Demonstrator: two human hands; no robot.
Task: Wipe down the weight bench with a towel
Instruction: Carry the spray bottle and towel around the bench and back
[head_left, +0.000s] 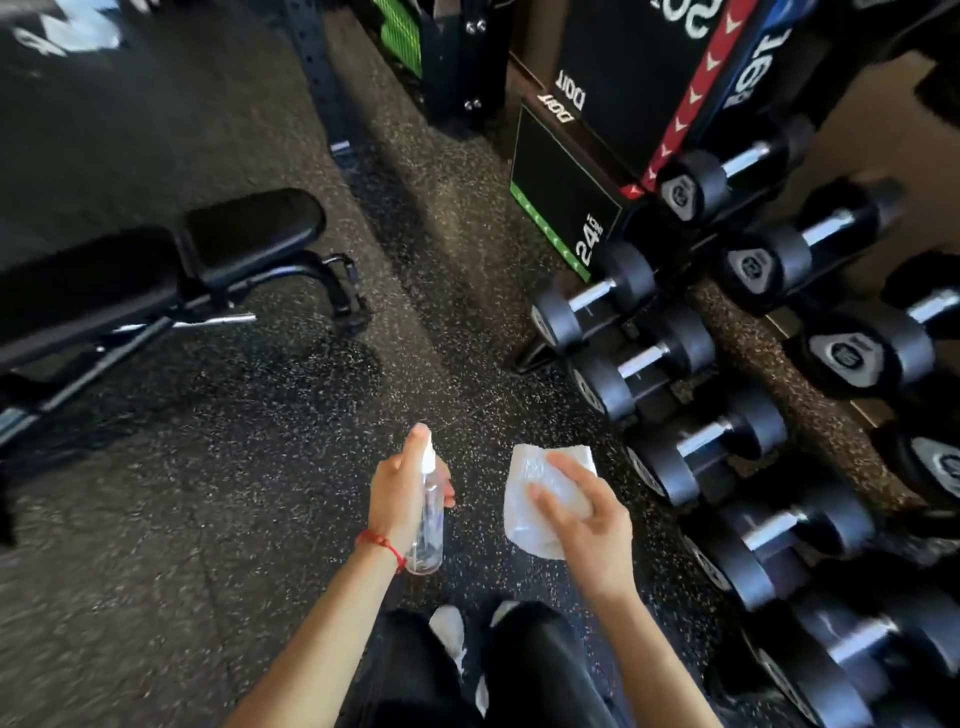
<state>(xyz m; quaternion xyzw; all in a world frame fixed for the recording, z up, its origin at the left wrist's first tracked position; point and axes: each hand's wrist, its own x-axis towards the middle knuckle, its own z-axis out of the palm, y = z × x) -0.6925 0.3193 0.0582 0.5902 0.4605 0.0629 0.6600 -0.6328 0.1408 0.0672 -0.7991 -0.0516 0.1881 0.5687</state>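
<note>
A black padded weight bench (156, 260) on a black metal frame stands at the left, well away from both hands. My left hand (400, 493) grips a clear spray bottle (428, 519) upright, with the forefinger on its white nozzle, which points toward the towel. My right hand (582, 519) holds a folded white towel (535, 499) flat on its palm, just right of the bottle. Both hands hover above the speckled rubber floor, in front of my legs.
A rack of black dumbbells (753, 415) runs along the right side, close to my right arm. Stacked black plyo boxes (597, 130) stand at the back right. A black rig upright (322, 78) rises behind the bench. Speckled floor (285, 467) lies between me and the bench.
</note>
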